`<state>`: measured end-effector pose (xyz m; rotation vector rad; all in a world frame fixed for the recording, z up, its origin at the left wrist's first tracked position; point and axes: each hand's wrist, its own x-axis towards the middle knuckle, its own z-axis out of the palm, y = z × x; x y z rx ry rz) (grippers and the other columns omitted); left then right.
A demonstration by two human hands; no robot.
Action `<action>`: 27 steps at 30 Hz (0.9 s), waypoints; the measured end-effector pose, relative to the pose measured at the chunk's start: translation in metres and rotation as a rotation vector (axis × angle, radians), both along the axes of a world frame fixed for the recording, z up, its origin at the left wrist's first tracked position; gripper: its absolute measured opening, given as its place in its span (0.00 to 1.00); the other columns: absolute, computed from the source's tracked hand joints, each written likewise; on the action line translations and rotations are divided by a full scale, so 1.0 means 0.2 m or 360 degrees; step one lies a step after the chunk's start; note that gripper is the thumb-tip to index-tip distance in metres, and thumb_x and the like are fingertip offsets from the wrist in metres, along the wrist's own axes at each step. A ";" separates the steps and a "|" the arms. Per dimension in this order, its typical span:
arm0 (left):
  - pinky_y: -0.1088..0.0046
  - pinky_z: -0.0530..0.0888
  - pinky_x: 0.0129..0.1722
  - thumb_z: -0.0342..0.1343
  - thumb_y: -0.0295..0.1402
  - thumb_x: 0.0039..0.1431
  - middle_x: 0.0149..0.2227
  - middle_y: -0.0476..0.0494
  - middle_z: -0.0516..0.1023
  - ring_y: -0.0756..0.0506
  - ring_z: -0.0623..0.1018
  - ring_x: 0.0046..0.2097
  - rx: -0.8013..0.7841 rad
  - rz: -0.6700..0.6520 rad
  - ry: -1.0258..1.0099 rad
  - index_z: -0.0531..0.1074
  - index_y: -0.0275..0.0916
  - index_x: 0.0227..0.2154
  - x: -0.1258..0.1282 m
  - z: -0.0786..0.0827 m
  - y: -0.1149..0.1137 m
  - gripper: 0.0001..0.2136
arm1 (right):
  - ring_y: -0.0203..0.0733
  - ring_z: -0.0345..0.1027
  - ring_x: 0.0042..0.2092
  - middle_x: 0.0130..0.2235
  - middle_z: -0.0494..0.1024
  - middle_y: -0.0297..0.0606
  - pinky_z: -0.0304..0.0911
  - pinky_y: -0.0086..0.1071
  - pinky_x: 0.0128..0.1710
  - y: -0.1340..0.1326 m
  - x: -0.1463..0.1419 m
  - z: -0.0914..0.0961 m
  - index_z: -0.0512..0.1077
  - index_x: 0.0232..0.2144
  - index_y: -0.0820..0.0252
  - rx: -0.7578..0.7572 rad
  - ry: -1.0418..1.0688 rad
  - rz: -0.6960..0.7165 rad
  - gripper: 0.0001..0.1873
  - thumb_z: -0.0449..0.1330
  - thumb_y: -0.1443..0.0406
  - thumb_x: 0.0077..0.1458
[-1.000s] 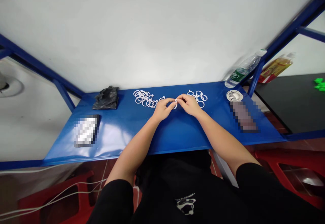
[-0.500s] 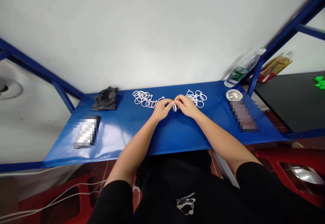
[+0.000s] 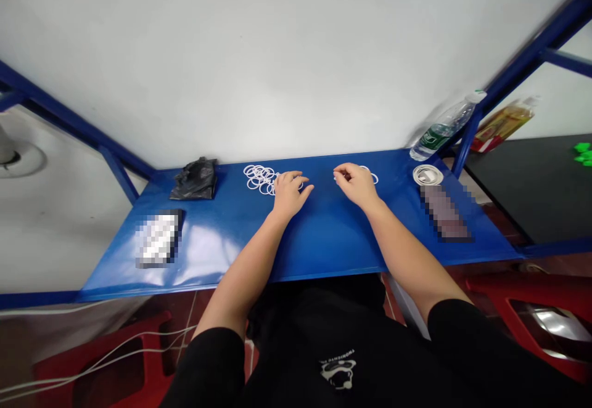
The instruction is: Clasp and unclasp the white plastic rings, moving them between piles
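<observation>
My left hand (image 3: 288, 193) rests over the right end of a pile of thin white plastic rings (image 3: 259, 178) on the blue tabletop (image 3: 330, 235). Its fingers are spread, and part of a ring shows beneath their tips. My right hand (image 3: 357, 185) covers most of a second group of white rings (image 3: 375, 179), one edge of which shows beyond the knuckles. Thumb and forefinger of that hand are bent close together, with a tiny white bit at their tips; whether it belongs to a held ring is hidden.
A crumpled black plastic bag (image 3: 194, 179) and a pixelated item (image 3: 160, 238) lie at the left. On the right are a water bottle (image 3: 444, 127), a white coil (image 3: 427, 175) and another pixelated object (image 3: 444, 212). Blue frame bars (image 3: 467, 143) flank the table.
My hands have parted from where they met around a white ring. The left has opened over the left pile; the right has moved right over the other rings.
</observation>
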<state>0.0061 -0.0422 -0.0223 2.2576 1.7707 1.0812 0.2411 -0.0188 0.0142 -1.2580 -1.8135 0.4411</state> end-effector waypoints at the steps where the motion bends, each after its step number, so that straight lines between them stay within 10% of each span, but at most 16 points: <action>1: 0.46 0.63 0.68 0.66 0.41 0.65 0.58 0.39 0.80 0.34 0.74 0.63 -0.0043 0.0080 0.0072 0.82 0.45 0.46 -0.01 0.00 0.00 0.10 | 0.45 0.78 0.37 0.37 0.85 0.38 0.71 0.39 0.41 0.01 0.03 0.01 0.81 0.39 0.55 0.0043 -0.0049 -0.0107 0.09 0.62 0.61 0.60; 6: 0.34 0.52 0.71 0.65 0.44 0.64 0.63 0.33 0.75 0.27 0.66 0.69 -0.0259 0.0295 0.0274 0.79 0.46 0.54 -0.04 -0.03 0.00 0.18 | 0.47 0.78 0.35 0.32 0.84 0.37 0.70 0.39 0.40 0.05 0.11 0.04 0.82 0.36 0.56 0.0042 -0.0011 -0.0399 0.11 0.65 0.56 0.59; 19: 0.29 0.52 0.69 0.62 0.30 0.63 0.51 0.41 0.83 0.33 0.77 0.58 -0.0130 0.0016 0.0128 0.78 0.44 0.33 -0.04 -0.03 0.01 0.03 | 0.46 0.78 0.37 0.37 0.86 0.36 0.66 0.38 0.38 -0.02 -0.06 -0.04 0.82 0.44 0.53 -0.0295 -0.0417 0.0193 0.10 0.64 0.58 0.64; 27: 0.56 0.78 0.58 0.59 0.31 0.68 0.61 0.35 0.77 0.40 0.80 0.59 0.0301 -0.0487 -0.0054 0.78 0.41 0.38 -0.02 -0.02 0.02 0.03 | 0.48 0.79 0.40 0.37 0.86 0.36 0.65 0.38 0.38 -0.03 -0.06 -0.04 0.81 0.42 0.52 -0.0321 -0.0612 0.0223 0.08 0.64 0.58 0.65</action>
